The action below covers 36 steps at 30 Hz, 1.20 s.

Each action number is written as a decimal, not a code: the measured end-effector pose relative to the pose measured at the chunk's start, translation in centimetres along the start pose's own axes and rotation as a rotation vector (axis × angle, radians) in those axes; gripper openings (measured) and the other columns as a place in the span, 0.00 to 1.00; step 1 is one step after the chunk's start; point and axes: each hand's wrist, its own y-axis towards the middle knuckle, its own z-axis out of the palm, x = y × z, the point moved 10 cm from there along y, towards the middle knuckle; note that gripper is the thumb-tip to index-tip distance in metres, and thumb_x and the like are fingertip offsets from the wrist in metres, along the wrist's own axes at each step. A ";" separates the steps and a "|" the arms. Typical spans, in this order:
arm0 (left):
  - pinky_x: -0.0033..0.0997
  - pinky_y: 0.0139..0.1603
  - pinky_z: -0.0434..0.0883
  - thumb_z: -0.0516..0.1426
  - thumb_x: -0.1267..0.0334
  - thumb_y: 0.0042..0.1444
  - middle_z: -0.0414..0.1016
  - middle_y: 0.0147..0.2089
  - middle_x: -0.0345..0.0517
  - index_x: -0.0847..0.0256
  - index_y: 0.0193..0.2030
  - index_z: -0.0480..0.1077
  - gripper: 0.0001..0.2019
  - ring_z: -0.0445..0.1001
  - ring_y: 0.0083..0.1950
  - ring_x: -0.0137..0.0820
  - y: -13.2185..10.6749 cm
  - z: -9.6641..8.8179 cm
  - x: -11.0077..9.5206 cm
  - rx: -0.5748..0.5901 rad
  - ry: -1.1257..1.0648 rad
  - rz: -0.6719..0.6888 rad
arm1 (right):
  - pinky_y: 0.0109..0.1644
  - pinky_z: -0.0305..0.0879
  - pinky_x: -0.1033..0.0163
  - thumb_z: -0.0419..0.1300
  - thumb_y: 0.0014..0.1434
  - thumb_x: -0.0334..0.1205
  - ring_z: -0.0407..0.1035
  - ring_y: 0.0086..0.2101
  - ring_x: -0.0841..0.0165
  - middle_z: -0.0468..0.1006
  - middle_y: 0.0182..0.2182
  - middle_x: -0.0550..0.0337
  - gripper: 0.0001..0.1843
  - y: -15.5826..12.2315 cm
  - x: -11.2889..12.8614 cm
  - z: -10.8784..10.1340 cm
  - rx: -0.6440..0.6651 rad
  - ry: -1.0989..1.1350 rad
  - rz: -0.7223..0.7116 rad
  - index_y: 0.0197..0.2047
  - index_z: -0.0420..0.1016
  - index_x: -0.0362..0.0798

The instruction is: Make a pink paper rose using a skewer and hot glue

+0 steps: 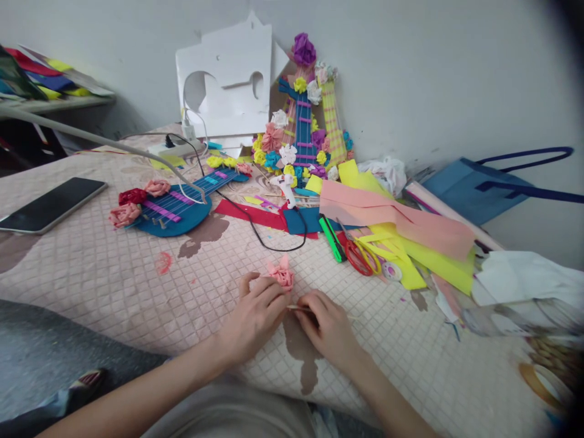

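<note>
My left hand (255, 317) rests on the quilted bedspread (114, 280) with its fingers curled around a small pink paper rose (281, 275). My right hand (326, 325) lies beside it, fingers pinched on a thin wooden stick (298, 308) that points toward the rose. Both hands are close together at the front middle of the bed.
A blue paper guitar with roses (176, 207) lies at left, a phone (50, 204) farther left. A flower-covered guitar (303, 125) leans on the wall. A glue gun (287, 190), green marker (332, 238), red scissors (360, 252) and coloured paper sheets (401, 225) lie at right.
</note>
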 end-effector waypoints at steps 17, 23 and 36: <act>0.44 0.56 0.52 0.55 0.69 0.62 0.77 0.42 0.39 0.55 0.42 0.72 0.06 0.68 0.50 0.35 0.0 -0.7 0.8 -0.008 -0.121 -0.028 | 0.36 0.64 0.62 0.51 0.65 0.35 0.69 0.34 0.65 0.72 0.33 0.58 0.05 0.6 0.9 0.0 -0.066 -0.094 -0.015 0.36 0.66 0.49; 0.43 0.55 0.54 0.53 0.71 0.62 0.76 0.45 0.41 0.54 0.46 0.72 0.10 0.68 0.52 0.35 0.1 -0.8 0.5 0.015 -0.119 0.001 | 0.34 0.64 0.63 0.53 0.63 0.33 0.69 0.33 0.66 0.73 0.32 0.59 0.04 0.7 0.7 -0.2 -0.064 -0.082 -0.005 0.35 0.66 0.49; 0.42 0.53 0.57 0.54 0.75 0.59 0.74 0.45 0.42 0.56 0.46 0.70 0.12 0.67 0.52 0.36 -0.1 -0.7 1.7 0.101 -0.068 0.027 | 0.34 0.62 0.64 0.53 0.62 0.33 0.69 0.32 0.67 0.73 0.31 0.60 0.05 0.6 0.2 -0.3 -0.046 -0.048 0.026 0.34 0.65 0.50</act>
